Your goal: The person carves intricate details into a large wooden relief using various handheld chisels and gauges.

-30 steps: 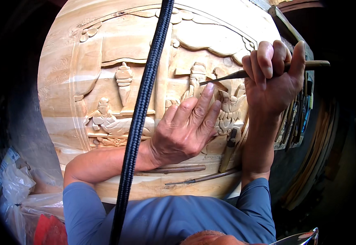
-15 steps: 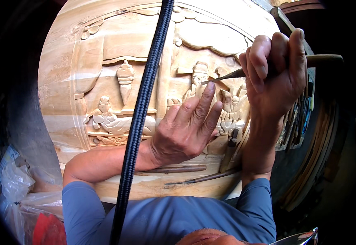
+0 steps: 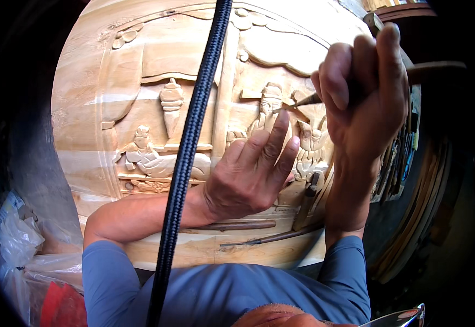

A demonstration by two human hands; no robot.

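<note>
The right hand (image 3: 360, 90), curled round the chisel (image 3: 308, 101), had lifted, swinging the handle (image 3: 438, 66) toward two o'clock; the tip (image 3: 276, 110) stayed by the figure (image 3: 270, 98), keeping work there. At its six o'clock, the left hand (image 3: 246, 177) lay spread on the panel (image 3: 85, 98).

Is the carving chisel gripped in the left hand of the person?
No, the right hand grips the carving chisel, while the left hand lies open over the carved wooden panel.

The right hand (image 3: 364, 98) hides the chisel's (image 3: 308, 100) middle.
</note>
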